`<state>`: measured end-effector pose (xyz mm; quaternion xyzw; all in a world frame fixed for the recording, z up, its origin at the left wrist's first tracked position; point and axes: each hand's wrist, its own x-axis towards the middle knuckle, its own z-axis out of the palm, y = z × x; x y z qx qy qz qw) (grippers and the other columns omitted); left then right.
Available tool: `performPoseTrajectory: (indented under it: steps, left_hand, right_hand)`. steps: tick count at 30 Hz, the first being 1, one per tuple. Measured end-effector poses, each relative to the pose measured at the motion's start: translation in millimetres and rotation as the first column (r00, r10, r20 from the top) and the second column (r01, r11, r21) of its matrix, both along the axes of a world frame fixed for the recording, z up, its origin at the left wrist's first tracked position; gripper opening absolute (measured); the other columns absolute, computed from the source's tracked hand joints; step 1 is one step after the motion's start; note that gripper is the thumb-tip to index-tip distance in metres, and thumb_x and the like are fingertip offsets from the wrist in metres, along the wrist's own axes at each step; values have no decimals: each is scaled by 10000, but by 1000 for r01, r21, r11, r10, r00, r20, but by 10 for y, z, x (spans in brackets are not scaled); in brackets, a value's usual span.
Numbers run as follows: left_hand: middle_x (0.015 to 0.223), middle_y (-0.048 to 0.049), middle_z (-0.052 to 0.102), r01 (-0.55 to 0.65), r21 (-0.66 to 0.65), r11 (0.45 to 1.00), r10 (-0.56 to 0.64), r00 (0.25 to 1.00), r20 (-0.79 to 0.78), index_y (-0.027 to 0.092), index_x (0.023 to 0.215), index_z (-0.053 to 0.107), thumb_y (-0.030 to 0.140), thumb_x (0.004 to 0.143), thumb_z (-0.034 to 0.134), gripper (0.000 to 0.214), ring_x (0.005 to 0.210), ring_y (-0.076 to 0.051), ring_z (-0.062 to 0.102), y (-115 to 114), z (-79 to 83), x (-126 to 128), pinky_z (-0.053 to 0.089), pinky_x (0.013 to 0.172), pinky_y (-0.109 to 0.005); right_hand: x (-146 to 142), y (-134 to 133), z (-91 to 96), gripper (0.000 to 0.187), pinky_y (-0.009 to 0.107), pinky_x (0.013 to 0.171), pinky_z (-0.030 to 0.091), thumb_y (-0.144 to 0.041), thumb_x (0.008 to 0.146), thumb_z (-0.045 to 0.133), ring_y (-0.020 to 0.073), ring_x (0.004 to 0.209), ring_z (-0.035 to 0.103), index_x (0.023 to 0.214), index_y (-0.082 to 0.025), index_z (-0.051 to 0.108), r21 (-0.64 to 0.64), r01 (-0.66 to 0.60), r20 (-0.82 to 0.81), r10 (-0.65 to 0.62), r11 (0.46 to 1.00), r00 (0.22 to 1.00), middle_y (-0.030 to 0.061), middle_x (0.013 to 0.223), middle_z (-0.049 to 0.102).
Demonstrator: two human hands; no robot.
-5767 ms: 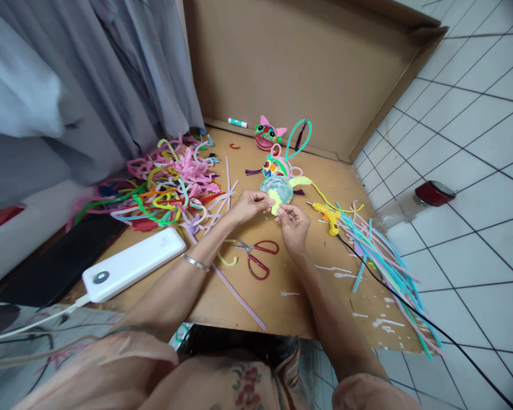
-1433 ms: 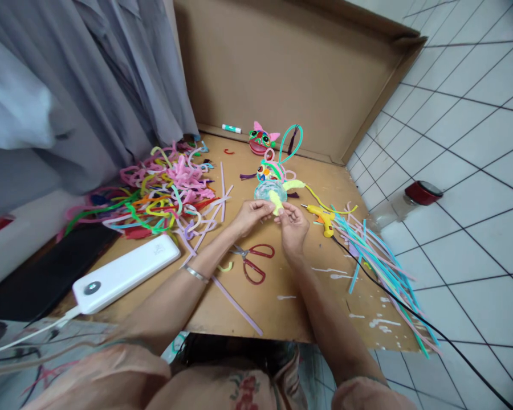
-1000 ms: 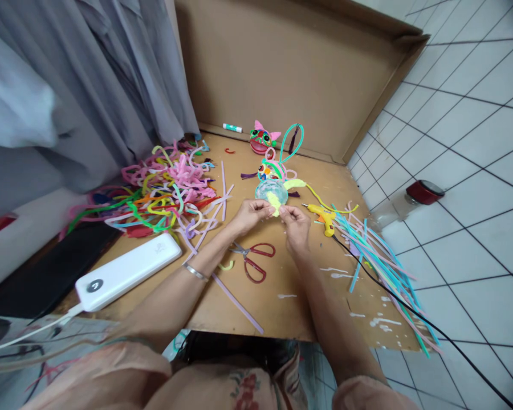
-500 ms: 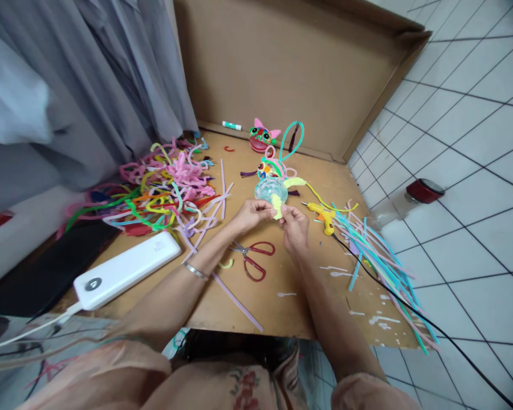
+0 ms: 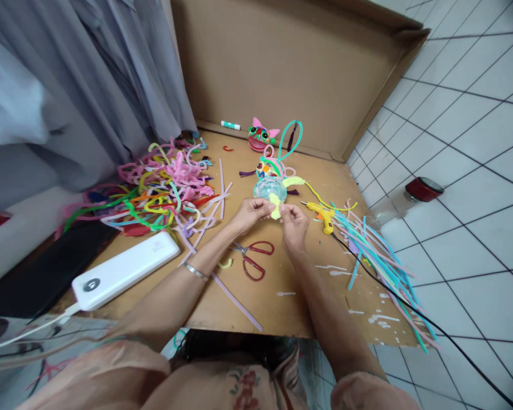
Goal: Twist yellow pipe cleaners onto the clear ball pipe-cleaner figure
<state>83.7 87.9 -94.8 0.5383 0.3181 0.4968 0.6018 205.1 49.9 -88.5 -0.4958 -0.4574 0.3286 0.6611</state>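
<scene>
Between my two hands is a small pale-yellow fuzzy piece (image 5: 275,206), which looks like bent pipe cleaner. My left hand (image 5: 255,212) pinches its left side with thumb and finger. On the other side my right hand (image 5: 294,221) pinches its lower right edge. Just beyond lies a clear bluish round dish or ball (image 5: 268,188), partly covered by the yellow piece. A thicker pale-yellow strip (image 5: 293,181) lies at its right, with a thin yellow stem running on. Red-handled scissors (image 5: 257,262) rest on the table between my forearms.
A yellow glue gun (image 5: 325,216) with a black cord lies right, near a bundle of pipe cleaners (image 5: 380,259). Tangled pipe cleaners (image 5: 171,176) and a white power bank (image 5: 126,270) are left. Behind stand decorated animal faces (image 5: 261,136), a glue stick (image 5: 231,125) and a cardboard wall (image 5: 273,68).
Both hands stay in nearly the same place, still pinching the yellow piece, which has turned slightly. The whole view has shifted a little.
</scene>
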Motion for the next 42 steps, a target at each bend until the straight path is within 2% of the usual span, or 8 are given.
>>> performPoseTrajectory:
  steps: [5,12,17,24,27,30,36,42]
  left_hand:
    - [552,13,559,-2,-6,1000,2,999,37,120,627,629,546,572,791,459,526,-72,441,-13,-3,10,331,548,-223]
    - [537,20,558,26,-58,998,-19,993,117,112,628,630,533,546,817,468,503,-59,439,-50,39,47,335,537,-215]
    - [566,8,584,51,-59,997,-48,997,55,109,640,639,514,553,820,452,532,-73,478,-56,43,24,374,572,-226]
    - [541,16,571,62,-51,997,-60,998,33,118,582,630,517,506,837,455,527,-71,470,-80,95,-11,376,571,-227]
    - [548,11,573,28,-68,997,-23,998,64,124,596,644,491,507,842,427,519,-73,461,-74,92,-4,373,562,-237]
    - [555,7,574,-63,-75,995,69,994,88,133,604,652,485,522,834,406,517,-78,449,-51,71,-4,357,541,-244]
    - [560,22,562,-154,-98,983,168,974,152,131,597,619,492,517,829,425,521,-61,449,-27,56,-17,364,541,-218]
    - [534,14,549,-89,-60,994,95,991,92,130,587,606,528,596,779,434,495,-61,429,-67,48,0,347,522,-220]
  right_hand:
    - [12,10,-40,260,233,542,353,-438,743,613,93,520,416,665,-193,578,19,-34,0,34,999,999,-52,527,484]
    - [9,38,-53,226,225,513,328,-399,715,644,81,485,408,661,-185,594,46,-49,-98,54,998,994,-61,508,485]
    - [24,31,-31,241,225,509,320,-413,691,652,77,481,395,661,-181,598,19,-10,-70,12,1000,997,-67,496,472]
    - [2,23,-12,302,221,506,324,-465,633,691,67,474,391,661,-187,576,-50,-134,-183,123,990,975,-60,520,498]
    - [-14,21,13,332,225,510,336,-506,646,668,70,481,403,682,-188,581,-77,-146,-244,124,986,962,-56,527,493]
    - [-14,21,22,379,232,521,364,-556,693,599,77,501,431,754,-182,612,-84,-143,-258,117,986,959,-40,564,515]
    - [-36,2,-54,308,241,618,442,-340,619,734,97,594,525,865,-182,637,-56,-128,-56,125,990,991,-39,658,592]
    - [-44,-43,-127,167,272,698,467,-348,763,638,132,669,582,775,-185,670,37,-55,227,45,998,973,18,760,674]
